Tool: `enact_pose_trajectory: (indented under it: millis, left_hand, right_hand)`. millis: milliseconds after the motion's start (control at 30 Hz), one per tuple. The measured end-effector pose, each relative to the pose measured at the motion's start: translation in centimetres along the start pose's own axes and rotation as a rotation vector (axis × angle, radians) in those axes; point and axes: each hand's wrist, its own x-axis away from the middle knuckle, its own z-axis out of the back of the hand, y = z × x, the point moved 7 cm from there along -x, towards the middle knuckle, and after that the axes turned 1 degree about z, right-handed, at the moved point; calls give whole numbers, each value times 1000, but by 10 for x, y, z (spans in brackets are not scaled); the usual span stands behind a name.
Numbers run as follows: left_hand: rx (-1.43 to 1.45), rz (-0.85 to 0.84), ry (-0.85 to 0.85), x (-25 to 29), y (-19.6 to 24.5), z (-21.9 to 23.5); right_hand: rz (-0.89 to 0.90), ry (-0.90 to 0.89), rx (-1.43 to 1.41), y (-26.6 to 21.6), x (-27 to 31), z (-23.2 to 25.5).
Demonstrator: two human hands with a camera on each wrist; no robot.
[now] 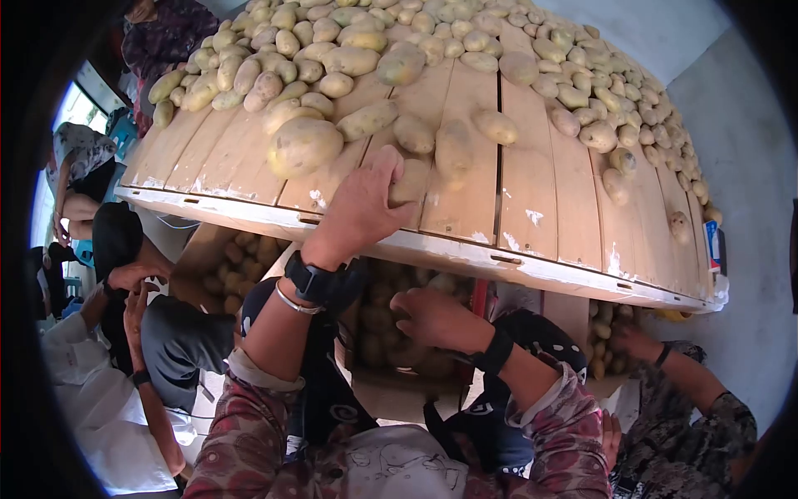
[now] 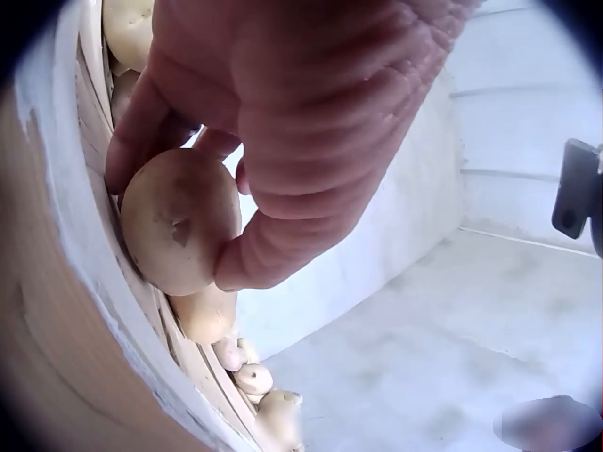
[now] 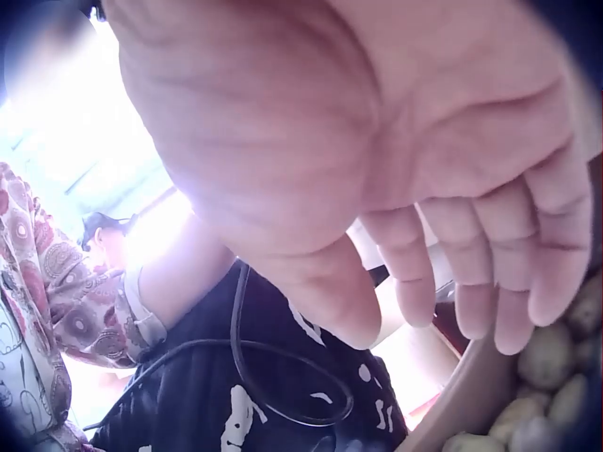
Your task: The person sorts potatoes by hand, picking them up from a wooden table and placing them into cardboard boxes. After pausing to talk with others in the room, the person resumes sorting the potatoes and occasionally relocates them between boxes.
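My left hand (image 1: 359, 208) is over the front edge of the slatted wooden table (image 1: 532, 200). In the left wrist view its thumb and fingers (image 2: 259, 250) grip a round potato (image 2: 179, 221) with a small dark mark, close against the slats. Behind that one lies another, yellower potato (image 2: 205, 314). Below the table edge, my right hand (image 1: 442, 318) hovers over a cardboard box (image 1: 407, 387) of potatoes. Seen from the right wrist, its palm (image 3: 273, 122) holds nothing and the fingers hang loosely bent, with potatoes (image 3: 546, 363) in the box beside them.
A large heap of potatoes (image 1: 349, 60) covers the back of the table, with several strays nearer the front. Another box of potatoes (image 1: 241, 264) stands at the left. People sit on both sides; one person's hand (image 1: 636, 343) reaches into a box at the right.
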Motion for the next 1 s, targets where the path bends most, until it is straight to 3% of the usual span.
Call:
enact_pose_trajectory:
  millis: [67, 133, 167, 233, 267, 333, 367, 400, 467, 500, 567, 600, 667, 733, 767, 800, 867, 900, 967, 1000]
  left_hand:
    - [31, 14, -12, 1, 4, -1]
    - [113, -194, 16, 6, 16, -1]
    - [134, -151, -31, 12, 12, -7]
    - [-48, -266, -142, 15, 15, -16]
    - [-38, -243, -173, 19, 11, -18]
    - [138, -241, -228, 21, 9, -15]
    - [273, -151, -280, 24, 5, -13]
    - [275, -147, -291, 27, 10, -5]
    - [591, 197, -418, 35, 1, 0]
    - [715, 116, -374, 34, -2, 2]
    - [819, 142, -411, 40, -1, 8]
    - [922, 165, -437, 43, 1, 8]
    - [1005, 126, -529, 51, 4, -2]
    - [943, 70, -676, 59, 19, -15]
    - [911, 48, -795, 66, 28, -24]
    - [782, -38, -875, 71, 38, -29]
    - [541, -176, -1036, 91, 37, -58]
    - [544, -172, -1043, 101, 34, -69]
    - [195, -251, -1135, 133, 22, -97]
    - [196, -251, -1137, 143, 17, -106]
  right_hand:
    - [9, -9, -15, 3, 1, 3]
    - [71, -37, 55, 3, 1, 11]
    - [85, -9, 39, 7, 3, 10]
    - [117, 36, 76, 20, -2, 20]
    - [137, 42, 122, 21, -1, 24]
    - [-67, 61, -58, 24, 2, 41]
    - [-91, -3, -67, 21, 5, 46]
    - [-247, -167, -179, 15, 10, 50]
    - [-93, -278, -360, 7, 16, 63]
    - [-53, -248, -475, 4, 18, 74]
    - [-28, -173, -846, -4, 32, 102]
    - [47, -48, -1031, 6, 36, 116]
    - [387, 276, -1347, 26, 36, 154]
    - [511, 373, -1696, 47, 32, 168]
    - [476, 502, -1736, 59, 33, 171]
    - [471, 510, -1738, 63, 34, 171]
    - [322, 775, -1713, 64, 33, 172]
    - [364, 726, -1716, 68, 30, 172]
    - [364, 732, -1717, 69, 29, 173]
    - [367, 734, -1712, 69, 29, 174]
